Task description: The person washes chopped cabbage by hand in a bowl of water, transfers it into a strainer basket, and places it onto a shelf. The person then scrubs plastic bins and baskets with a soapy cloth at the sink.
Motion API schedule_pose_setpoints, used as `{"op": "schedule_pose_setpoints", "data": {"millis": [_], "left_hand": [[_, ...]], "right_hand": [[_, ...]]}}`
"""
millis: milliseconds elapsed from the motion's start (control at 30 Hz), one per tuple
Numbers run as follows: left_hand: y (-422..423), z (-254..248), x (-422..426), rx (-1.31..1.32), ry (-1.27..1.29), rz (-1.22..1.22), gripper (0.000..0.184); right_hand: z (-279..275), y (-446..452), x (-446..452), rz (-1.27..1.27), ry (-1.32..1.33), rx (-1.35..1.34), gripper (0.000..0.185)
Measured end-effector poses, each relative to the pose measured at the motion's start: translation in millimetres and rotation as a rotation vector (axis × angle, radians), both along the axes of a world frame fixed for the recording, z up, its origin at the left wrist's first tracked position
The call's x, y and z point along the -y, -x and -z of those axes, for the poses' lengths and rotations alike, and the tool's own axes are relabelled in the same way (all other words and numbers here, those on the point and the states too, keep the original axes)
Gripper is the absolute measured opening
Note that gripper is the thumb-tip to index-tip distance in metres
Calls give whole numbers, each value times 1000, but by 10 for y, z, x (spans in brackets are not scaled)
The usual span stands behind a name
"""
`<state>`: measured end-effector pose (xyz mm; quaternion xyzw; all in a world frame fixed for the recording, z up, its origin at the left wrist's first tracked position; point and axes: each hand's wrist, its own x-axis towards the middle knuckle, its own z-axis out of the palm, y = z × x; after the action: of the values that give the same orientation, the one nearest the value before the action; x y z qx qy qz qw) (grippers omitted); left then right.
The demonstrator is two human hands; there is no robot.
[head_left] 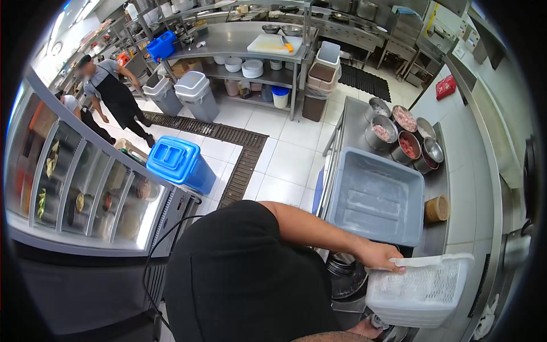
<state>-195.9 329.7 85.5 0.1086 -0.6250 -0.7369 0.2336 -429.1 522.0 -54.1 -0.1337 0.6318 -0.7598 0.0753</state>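
My left hand grips the near rim of a white perforated plastic basket, thumb and fingers closed over the edge. The basket is tilted above the counter at the lower right. At the bottom edge, my right hand is partly cut off, its fingers around a crumpled whitish wad that looks like a cloth, against the basket's lower corner. Just beyond the basket sits a large grey plastic tub, with whitish residue inside. Dark round stacked pans show beneath my left forearm.
Several steel pots with pieces of raw meat stand behind the tub, and a brown container beside it. A blue lidded bin and a glass display fridge are at left. Two people are further off.
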Motion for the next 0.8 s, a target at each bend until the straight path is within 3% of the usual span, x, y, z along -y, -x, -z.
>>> {"op": "schedule_pose_setpoints", "data": {"millis": [100,367,533,700,733,767,800], "left_hand": [[-52,-62,96,36,-12,78,45],[-139,-210,231,85,359,203,45],[-231,-287,364,126,590,188,45],[-247,-376,449,194,437,199,28],[-209,-376,382,301,336,174,24],[-153,-381,338,339,400,175,24],[-71,-293,275,310,377,151,26]], "right_hand": [[-100,-1,260,-68,-91,-63,47],[-366,485,557,-193,-208,-173,45],[-509,1280,51,-202,-238,-171,45],[-516,1544,-467,-261,-165,-134,44],[-812,1325,-323,-176,-318,-147,43],[-876,1282,-319,-165,-374,-247,41],[-1172,946,-208,-142,-259,-95,39]]}}
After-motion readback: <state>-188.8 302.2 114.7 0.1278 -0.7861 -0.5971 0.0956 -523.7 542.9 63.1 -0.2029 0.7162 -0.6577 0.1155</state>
